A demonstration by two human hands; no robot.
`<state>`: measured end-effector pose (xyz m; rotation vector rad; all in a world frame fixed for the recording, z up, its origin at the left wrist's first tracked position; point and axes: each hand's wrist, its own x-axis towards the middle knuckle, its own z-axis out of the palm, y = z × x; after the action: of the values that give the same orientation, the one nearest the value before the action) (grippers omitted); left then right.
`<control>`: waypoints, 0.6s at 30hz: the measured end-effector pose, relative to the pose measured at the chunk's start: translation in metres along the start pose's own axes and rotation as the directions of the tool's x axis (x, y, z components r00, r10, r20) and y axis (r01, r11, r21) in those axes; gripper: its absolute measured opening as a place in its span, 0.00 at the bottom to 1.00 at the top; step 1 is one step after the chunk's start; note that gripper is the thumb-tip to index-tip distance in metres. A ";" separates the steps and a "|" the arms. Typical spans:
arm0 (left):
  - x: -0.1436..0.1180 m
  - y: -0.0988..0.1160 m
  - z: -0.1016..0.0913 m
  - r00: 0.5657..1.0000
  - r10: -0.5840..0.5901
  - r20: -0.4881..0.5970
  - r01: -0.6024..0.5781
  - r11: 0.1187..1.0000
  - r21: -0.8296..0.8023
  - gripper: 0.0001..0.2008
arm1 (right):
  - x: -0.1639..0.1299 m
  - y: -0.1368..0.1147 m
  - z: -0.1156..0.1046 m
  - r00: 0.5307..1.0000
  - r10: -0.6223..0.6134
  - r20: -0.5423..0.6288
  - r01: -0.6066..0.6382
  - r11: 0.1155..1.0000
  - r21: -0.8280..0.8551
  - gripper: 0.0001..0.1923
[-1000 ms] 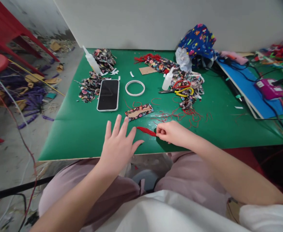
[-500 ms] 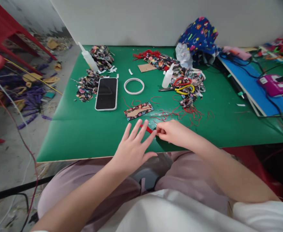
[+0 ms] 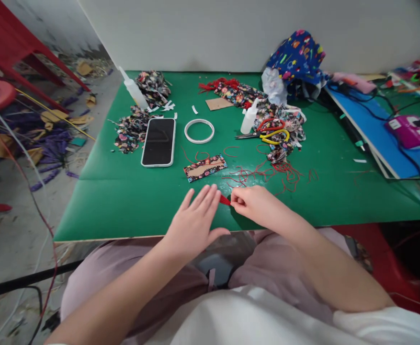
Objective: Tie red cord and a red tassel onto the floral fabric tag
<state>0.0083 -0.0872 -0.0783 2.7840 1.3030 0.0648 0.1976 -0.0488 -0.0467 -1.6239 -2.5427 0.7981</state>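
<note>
A red tassel of threads (image 3: pixel 224 200) lies between my hands near the front edge of the green table. My left hand (image 3: pixel 197 218) is flat with fingers stretched out, and its fingers cover one end of the tassel. At the other end, my right hand (image 3: pixel 249 202) pinches the tassel between thumb and fingers. Just beyond my left fingertips is a floral-edged cardboard strip (image 3: pixel 205 167). Loose red threads (image 3: pixel 263 175) are scattered past my right hand.
Beyond are a phone (image 3: pixel 158 143), a tape roll (image 3: pixel 199 131), scissors (image 3: pixel 274 136), and two glue bottles (image 3: pixel 249 117) (image 3: pixel 136 91). Floral fabric pieces (image 3: pixel 132 128) lie at left. A blue folder (image 3: pixel 378 139) with cables and a purple device (image 3: pixel 411 130) is at right.
My left hand has come down onto the red threads, its fingers drawn closer together. My right hand keeps its pinch in nearly the same place. The view has tilted slightly.
</note>
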 end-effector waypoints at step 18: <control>0.004 -0.003 -0.008 0.983 -0.145 -0.115 0.153 0.986 0.066 0.39 | -0.001 0.004 0.003 1.000 -0.004 -0.016 0.005 0.997 0.078 0.05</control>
<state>0.0080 -0.0815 -0.0701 2.7684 1.5678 0.1670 0.2005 -0.0494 -0.0511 -1.5952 -2.4707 0.8689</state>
